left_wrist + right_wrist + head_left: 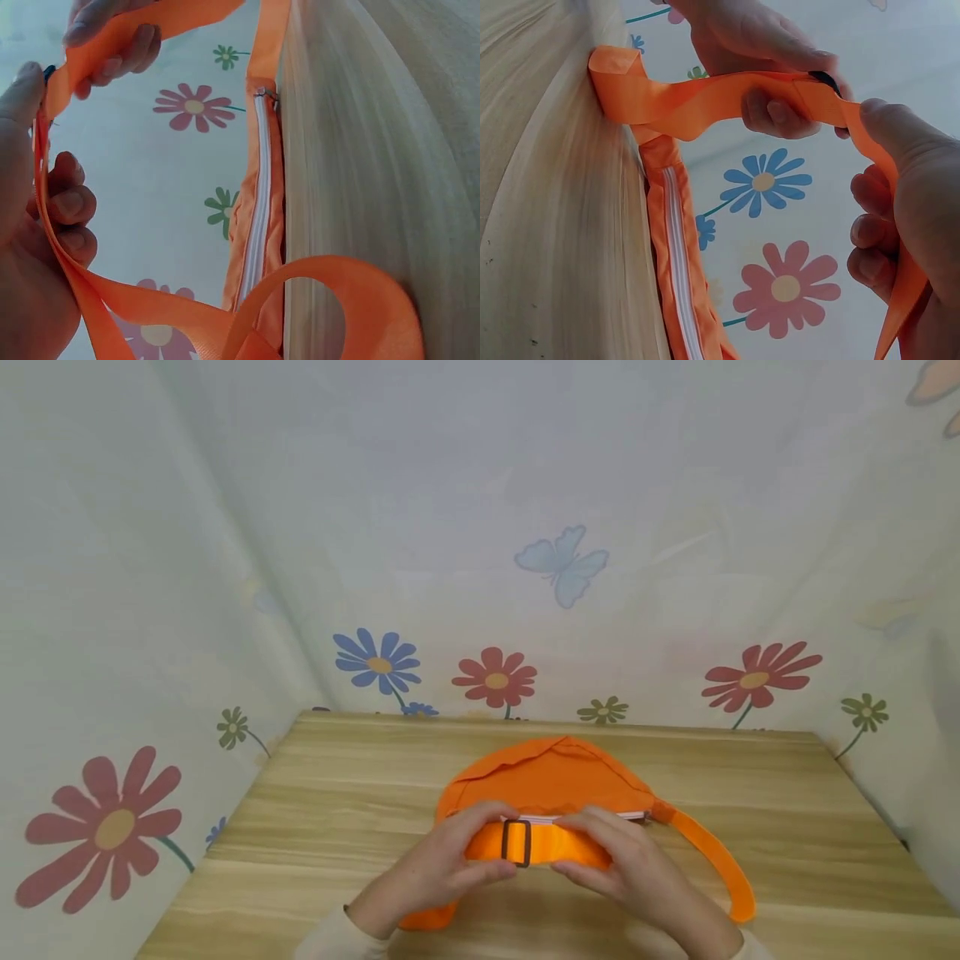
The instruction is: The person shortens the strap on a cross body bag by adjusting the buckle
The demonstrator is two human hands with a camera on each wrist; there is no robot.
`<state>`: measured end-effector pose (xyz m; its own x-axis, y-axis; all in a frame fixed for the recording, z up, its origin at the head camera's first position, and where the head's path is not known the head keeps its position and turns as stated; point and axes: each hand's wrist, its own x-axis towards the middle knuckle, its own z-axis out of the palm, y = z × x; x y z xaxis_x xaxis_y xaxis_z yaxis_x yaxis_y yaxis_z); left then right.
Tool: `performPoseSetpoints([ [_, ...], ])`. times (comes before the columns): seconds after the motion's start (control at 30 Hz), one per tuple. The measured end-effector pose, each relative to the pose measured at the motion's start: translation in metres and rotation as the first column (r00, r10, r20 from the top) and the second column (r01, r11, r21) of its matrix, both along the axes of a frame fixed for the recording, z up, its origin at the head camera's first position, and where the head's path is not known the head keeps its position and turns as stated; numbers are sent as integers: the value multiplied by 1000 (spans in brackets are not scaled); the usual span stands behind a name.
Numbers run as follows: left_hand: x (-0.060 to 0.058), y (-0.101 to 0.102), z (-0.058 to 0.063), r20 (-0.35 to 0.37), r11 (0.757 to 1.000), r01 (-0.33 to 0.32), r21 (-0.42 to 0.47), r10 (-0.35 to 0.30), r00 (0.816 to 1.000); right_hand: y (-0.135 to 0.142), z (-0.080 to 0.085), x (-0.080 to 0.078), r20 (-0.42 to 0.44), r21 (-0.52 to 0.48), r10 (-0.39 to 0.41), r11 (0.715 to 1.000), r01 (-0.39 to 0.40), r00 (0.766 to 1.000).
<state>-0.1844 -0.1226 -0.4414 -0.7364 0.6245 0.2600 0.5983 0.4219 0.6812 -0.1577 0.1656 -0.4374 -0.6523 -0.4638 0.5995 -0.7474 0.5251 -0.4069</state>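
Note:
An orange waist bag [551,777] lies on the wooden table, its white zipper [676,255] facing the person. Above its near edge, both hands hold the bag's orange strap [551,843] stretched sideways. My left hand [461,852] pinches the strap between thumb and fingers just left of a black slide buckle [517,843]. My right hand [626,852] pinches it to the right of the buckle, thumb below and fingers on top. In the left wrist view, a loop of strap [375,300] hangs near the tabletop below the left hand.
A loose strap end [720,860] curves over the table to the right of the bag. The wooden table [330,793] reaches back to a pale curtain [420,527] printed with flowers and butterflies, which also stands along both sides.

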Motion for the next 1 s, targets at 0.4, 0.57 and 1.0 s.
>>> performPoseSetpoints([
  [0.4,4,4,-6,-31,997,29,67,-27,999,-7,-7,1,-14,-41,9,999,-9,1000],
  [0.57,2,7,-10,-20,991,70,113,-68,997,-11,-10,-1,-19,-92,44,995,-46,999],
  [1.0,2,12,-13,-60,988,101,119,-94,994,-18,-18,-5,-43,-255,118,959,-125,992],
])
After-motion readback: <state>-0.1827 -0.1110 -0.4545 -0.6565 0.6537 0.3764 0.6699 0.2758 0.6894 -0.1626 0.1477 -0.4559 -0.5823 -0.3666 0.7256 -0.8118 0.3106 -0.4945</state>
